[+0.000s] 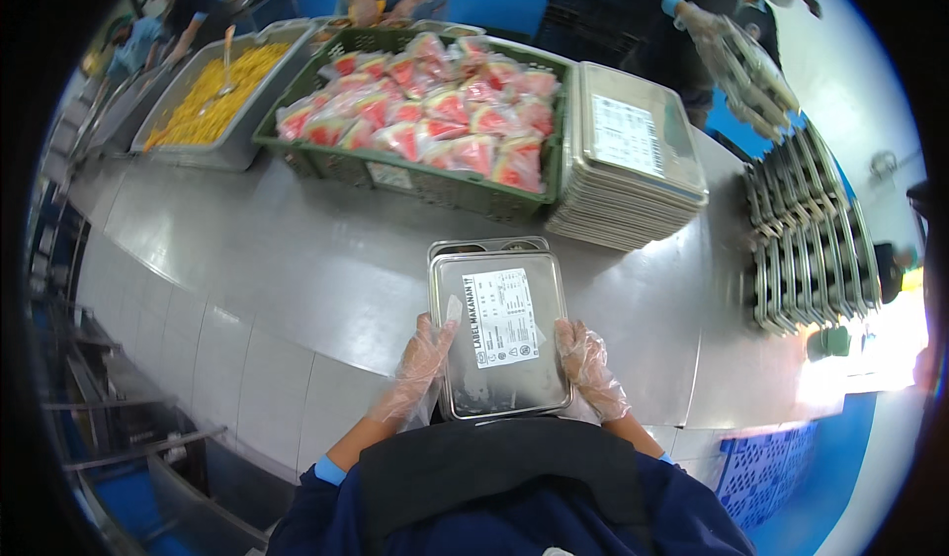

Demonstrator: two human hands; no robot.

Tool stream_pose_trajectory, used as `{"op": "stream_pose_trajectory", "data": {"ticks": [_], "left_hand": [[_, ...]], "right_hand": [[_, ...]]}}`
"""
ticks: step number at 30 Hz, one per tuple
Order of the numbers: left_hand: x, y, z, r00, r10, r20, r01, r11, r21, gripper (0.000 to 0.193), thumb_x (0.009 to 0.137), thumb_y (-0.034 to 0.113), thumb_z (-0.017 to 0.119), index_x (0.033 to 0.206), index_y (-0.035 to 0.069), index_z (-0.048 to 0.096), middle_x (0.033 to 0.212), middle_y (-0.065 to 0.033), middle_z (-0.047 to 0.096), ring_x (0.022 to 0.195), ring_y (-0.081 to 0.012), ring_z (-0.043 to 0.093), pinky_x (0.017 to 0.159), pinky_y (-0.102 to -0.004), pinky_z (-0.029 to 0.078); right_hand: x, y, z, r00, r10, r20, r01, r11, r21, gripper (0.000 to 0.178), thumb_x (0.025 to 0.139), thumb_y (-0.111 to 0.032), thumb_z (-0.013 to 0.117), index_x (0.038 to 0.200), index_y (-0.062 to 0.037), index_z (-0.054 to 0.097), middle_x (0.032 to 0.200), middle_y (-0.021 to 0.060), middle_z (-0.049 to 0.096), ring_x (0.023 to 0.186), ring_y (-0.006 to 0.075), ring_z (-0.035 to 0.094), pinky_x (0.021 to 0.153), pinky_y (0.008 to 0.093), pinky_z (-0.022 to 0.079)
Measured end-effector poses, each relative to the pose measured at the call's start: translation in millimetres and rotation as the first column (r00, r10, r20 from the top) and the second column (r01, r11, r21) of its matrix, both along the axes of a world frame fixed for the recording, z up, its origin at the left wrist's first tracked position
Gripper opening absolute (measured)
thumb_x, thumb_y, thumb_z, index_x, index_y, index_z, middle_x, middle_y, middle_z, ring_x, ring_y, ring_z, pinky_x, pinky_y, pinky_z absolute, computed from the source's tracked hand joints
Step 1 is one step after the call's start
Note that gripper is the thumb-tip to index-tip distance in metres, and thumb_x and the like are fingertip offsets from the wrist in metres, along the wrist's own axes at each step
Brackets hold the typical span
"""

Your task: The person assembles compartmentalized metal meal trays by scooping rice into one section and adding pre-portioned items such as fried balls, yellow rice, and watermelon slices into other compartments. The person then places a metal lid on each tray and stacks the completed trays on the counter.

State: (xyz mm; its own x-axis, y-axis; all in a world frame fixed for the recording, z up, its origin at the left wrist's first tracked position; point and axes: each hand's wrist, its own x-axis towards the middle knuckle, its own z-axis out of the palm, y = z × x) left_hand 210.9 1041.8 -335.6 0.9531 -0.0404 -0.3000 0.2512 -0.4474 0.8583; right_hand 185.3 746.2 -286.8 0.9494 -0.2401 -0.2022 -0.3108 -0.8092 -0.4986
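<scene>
A rectangular metal lid [506, 386] with a white printed label [502, 317] lies between my hands at the table's near edge. My left hand [425, 363], in a clear plastic glove, grips the lid's left side. On the right side my gloved right hand [591, 363] holds it with curled fingers. Under the lid, the far rim of a metal food tray [465, 247] sticks out; the lid sits shifted toward me, off that far rim. What is inside the tray is mostly hidden.
Beyond stands a green crate [395, 178] full of bagged watermelon slices [445, 107]. Labelled lids [633, 195] are stacked to its right, near racked metal trays [811, 230]. A tub of yellow food [222, 91] with a spoon stands left. A co-worker at right carries trays [751, 77]; others work behind.
</scene>
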Motion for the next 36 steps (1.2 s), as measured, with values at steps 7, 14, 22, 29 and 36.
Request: {"op": "stream_pose_trajectory", "data": {"ticks": [7,14,22,29,36], "left_hand": [[17,-86,-8,0.928,-0.366,0.073,0.352,0.924,0.151,0.064,0.102,0.053,0.05,0.132,-0.003,0.045,0.092,-0.0246,0.068,0.082,-0.0349,0.069,0.073,-0.0446,0.053],[63,-165,5,0.94,-0.337,-0.042,0.339,0.923,0.183,0.058,0.103,0.046,0.049,0.13,-0.006,0.047,0.097,-0.0364,0.065,0.086,-0.0475,0.068,0.07,-0.0542,0.054],[22,-168,24,0.908,-0.291,-0.301,0.227,0.947,-0.229,0.068,0.094,0.037,0.07,0.142,-0.004,0.045,0.127,-0.0173,0.062,0.114,-0.026,0.061,0.097,-0.0374,0.051],[12,-302,69,0.93,-0.357,-0.084,0.266,0.813,-0.518,0.041,0.097,0.015,0.067,0.132,0.001,0.054,0.118,-0.0102,0.064,0.109,-0.0195,0.06,0.095,-0.0346,0.048],[70,-500,291,0.796,-0.515,0.317,0.576,0.485,-0.658,0.051,0.102,0.035,0.059,0.137,-0.002,0.049,0.124,-0.0126,0.061,0.107,-0.0229,0.063,0.088,-0.0336,0.053]], "right_hand": [[-44,-93,7,1.0,-0.024,0.004,0.025,0.995,-0.101,0.052,0.103,-0.046,0.047,0.107,0.0022,0.064,0.097,0.0314,0.066,0.096,0.0487,0.064,0.085,0.0528,0.05],[-21,-161,6,0.996,-0.084,0.023,0.086,0.99,-0.115,0.05,0.102,-0.047,0.05,0.122,-0.0029,0.063,0.11,0.0285,0.067,0.101,0.0423,0.066,0.086,0.0445,0.054],[-110,-149,-25,0.943,-0.332,0.036,0.332,0.943,0.018,0.045,0.096,-0.049,0.06,0.093,-0.0045,0.063,0.081,0.0213,0.067,0.074,0.0394,0.066,0.064,0.0506,0.053],[-137,-244,34,0.758,-0.579,0.299,0.498,0.811,0.307,0.041,0.095,-0.038,0.067,0.083,0.0008,0.061,0.067,0.024,0.06,0.062,0.0406,0.061,0.057,0.0498,0.046],[-106,-484,264,0.619,0.151,0.771,0.233,0.902,-0.364,0.027,0.1,-0.027,0.062,0.109,-0.0027,0.069,0.094,0.0163,0.07,0.081,0.0284,0.067,0.071,0.0409,0.054]]}}
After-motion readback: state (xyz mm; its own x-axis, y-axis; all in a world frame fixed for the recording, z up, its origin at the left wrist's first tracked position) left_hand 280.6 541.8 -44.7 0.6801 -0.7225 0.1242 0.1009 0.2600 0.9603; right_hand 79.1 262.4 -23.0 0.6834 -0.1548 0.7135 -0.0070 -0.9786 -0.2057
